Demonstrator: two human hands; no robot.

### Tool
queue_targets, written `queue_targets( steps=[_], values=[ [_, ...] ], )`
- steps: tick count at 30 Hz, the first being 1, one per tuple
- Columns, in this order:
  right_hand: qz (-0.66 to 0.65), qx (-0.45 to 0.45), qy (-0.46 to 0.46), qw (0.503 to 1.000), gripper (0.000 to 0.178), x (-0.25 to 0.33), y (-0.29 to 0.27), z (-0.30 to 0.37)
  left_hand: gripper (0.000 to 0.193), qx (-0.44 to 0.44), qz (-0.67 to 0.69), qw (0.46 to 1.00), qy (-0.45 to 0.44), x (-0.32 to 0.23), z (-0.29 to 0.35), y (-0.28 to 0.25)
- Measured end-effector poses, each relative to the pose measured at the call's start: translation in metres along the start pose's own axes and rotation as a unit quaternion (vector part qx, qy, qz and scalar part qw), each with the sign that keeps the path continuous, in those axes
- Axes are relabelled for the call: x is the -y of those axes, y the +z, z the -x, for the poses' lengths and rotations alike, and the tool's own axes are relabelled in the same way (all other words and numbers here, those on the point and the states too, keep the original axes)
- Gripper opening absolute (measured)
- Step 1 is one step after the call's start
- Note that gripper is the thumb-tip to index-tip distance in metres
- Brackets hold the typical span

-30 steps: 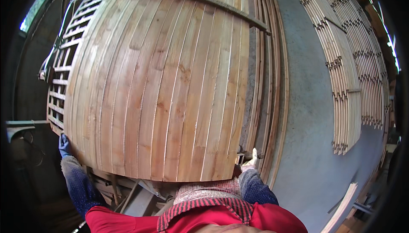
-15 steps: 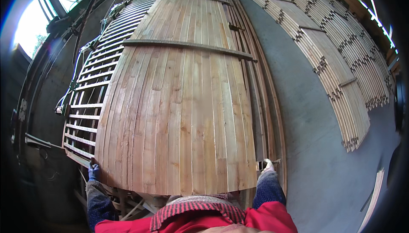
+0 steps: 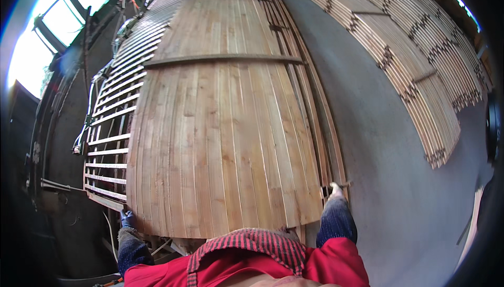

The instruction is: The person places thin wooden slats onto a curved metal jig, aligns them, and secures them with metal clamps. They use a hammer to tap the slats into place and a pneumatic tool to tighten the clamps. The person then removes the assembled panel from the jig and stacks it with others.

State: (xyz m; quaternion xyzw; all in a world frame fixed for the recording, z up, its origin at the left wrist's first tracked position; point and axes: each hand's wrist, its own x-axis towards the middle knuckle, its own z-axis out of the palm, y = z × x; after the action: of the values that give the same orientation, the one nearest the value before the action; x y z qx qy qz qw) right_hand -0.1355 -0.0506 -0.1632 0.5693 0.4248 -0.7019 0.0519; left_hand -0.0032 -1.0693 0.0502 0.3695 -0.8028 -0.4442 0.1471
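Observation:
A wide panel of glued wooden strips (image 3: 220,140) lies lengthwise in front of me, its near edge at my waist. My left hand (image 3: 127,218), in a blue glove, is closed at the panel's near left corner; what its fingers grip is mostly hidden. Beyond the near right corner, my right hand (image 3: 336,190) is closed around the end of a short wooden bar (image 3: 345,184) that juts out sideways. The rest of that bar is hidden. Farther up, a dark wooden batten (image 3: 226,60) rests across the panel.
Left of the panel runs a slatted rack (image 3: 108,152), with hoses and cables (image 3: 90,111) along its outer side. Long wooden rails (image 3: 315,129) lie along the panel's right side. Stacked panels (image 3: 420,98) stand on the grey floor (image 3: 378,182) at right.
My view has turned and shifted slightly, so the panel and rack sit a little differently in it. Both hands keep their places at the panel's near corners.

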Motion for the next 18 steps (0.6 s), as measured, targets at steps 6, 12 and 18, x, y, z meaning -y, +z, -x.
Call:
queue_targets(
  steps=[6,12,18],
  values=[
    [-0.012,0.016,0.016,1.0,0.033,0.026,0.085,0.146,0.049,-0.161,-0.12,0.978,-0.049,0.006,0.071,-0.057],
    [0.085,-0.13,-0.008,0.988,0.071,0.016,0.068,0.079,0.046,-0.16,-0.174,0.972,0.003,-0.055,0.055,-0.027],
    [0.079,-0.067,-0.001,0.995,0.085,0.007,0.069,0.064,0.043,-0.14,-0.178,0.974,0.017,-0.05,0.084,0.025]
  ],
)
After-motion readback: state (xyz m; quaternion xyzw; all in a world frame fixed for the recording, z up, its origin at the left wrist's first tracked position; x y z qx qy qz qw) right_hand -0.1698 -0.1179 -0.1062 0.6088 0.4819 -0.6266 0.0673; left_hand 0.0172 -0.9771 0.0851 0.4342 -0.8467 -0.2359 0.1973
